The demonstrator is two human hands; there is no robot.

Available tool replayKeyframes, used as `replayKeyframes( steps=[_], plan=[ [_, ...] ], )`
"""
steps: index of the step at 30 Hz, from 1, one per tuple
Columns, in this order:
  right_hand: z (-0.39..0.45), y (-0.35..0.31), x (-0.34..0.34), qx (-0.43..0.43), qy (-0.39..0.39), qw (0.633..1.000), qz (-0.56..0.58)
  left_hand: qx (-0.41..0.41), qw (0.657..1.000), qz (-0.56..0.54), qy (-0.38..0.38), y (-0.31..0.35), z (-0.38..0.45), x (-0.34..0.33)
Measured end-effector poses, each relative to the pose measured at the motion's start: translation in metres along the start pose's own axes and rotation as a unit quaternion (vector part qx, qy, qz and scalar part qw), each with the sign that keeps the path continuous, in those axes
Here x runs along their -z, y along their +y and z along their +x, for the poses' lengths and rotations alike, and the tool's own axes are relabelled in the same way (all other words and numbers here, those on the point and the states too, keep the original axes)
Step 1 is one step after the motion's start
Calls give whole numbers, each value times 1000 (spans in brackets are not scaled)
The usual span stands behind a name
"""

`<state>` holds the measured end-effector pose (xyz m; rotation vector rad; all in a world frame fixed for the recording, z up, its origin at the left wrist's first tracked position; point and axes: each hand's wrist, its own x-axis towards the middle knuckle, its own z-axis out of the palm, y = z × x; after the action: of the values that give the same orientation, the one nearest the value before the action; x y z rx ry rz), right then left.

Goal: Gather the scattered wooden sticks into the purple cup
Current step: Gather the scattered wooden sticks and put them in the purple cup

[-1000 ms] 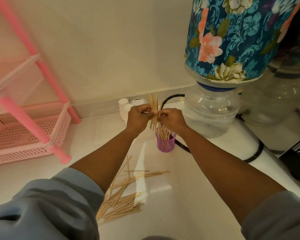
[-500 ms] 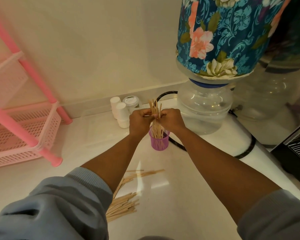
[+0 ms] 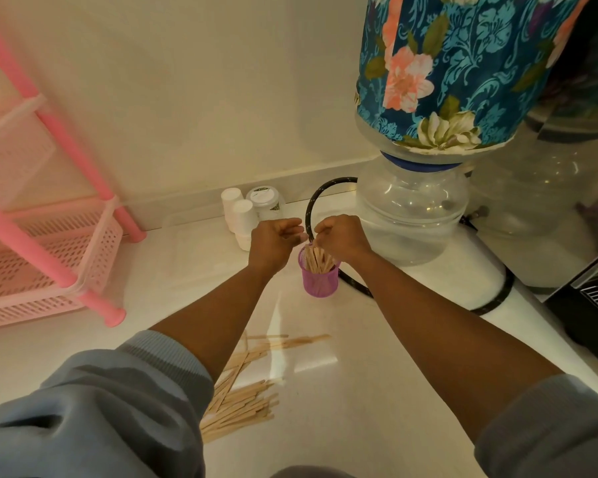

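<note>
A purple cup (image 3: 318, 277) stands upright on the white desk (image 3: 377, 374), holding a bundle of wooden sticks (image 3: 316, 259) that stand on end, long axes nearly vertical with their tops leaning slightly toward the left. Both hands hover just above the cup's rim. The left hand (image 3: 273, 241) sits just left of the stick tops, fingers loosely curled and holding nothing. The right hand (image 3: 342, 236) sits just right of and above them, fingers curled down toward the stick tops; whether its grip has hold of any stick cannot be told.

More loose sticks (image 3: 242, 405) lie flat on the desk nearer the person, partly hidden under the left forearm. Most point along a diagonal from lower left to upper right, and a few farther ones (image 3: 290, 340) lie almost crosswise, left to right.

Behind the cup are 2 white paper cups (image 3: 238, 215), a lidded jar (image 3: 265, 201) whose label is too small to read, a black hose (image 3: 311, 208), and a water bottle (image 3: 411, 208) under a floral cover (image 3: 456, 63). A pink rack (image 3: 49, 236) stands at the left.
</note>
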<state>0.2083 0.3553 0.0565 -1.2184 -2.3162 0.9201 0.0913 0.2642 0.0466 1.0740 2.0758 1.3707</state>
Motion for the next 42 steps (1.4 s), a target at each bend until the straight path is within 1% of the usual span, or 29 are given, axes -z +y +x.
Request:
replayKeyframes(
  steps=[2,4,6,9,12,15,17,20,22,23,24,25,26,27,29,31,36,40,42],
  plan=[
    [-1,-9,-2,8,-7,1000,23,7,1000,-11,9,-1,-1,6],
    [-6,-17,-7,29,-28,998,39,7,1000,6,14,-4,-4,14],
    [-11,-25,-13,47,-59,996,41,2,999,43,18,-10,-7,22],
    [-17,-31,-24,42,-123,991,33,18,997,78,11,-23,-12,34],
    [-22,-30,-37,61,-174,983,-13,59,993,100,-13,-37,-18,45],
    [-28,-24,-55,79,-218,972,-37,86,986,141,-17,-56,-24,54],
    [-32,-19,-67,90,-265,956,-89,109,978,179,-21,-70,-30,58],
    [-39,-9,-79,108,-314,927,-177,167,960,219,-60,-90,-41,62],
    [-44,-2,-83,109,-342,909,-212,203,935,273,-103,-97,-51,65],
    [-47,2,-84,110,-357,897,-235,216,911,323,-136,-100,-56,67],
    [-50,6,-86,110,-372,885,-258,221,881,382,-174,-102,-61,69],
    [-52,10,-89,110,-382,875,-276,217,848,435,-209,-105,-66,71],
    [-55,13,-90,109,-390,867,-291,208,823,473,-236,-108,-72,72],
    [-58,16,-92,111,-397,859,-303,201,808,493,-253,-112,-77,74],
    [-62,22,-96,123,-406,847,-320,188,798,504,-272,-120,-84,78],
    [-65,27,-100,135,-405,848,-316,167,805,493,-285,-125,-88,80],
    [-68,28,-107,195,-372,856,-301,103,853,428,-281,-128,-94,72],
    [-70,26,-110,219,-360,856,-300,83,879,369,-291,-125,-88,59],
    [-72,27,-110,219,-350,864,-289,73,890,339,-296,-123,-86,53]
  ],
)
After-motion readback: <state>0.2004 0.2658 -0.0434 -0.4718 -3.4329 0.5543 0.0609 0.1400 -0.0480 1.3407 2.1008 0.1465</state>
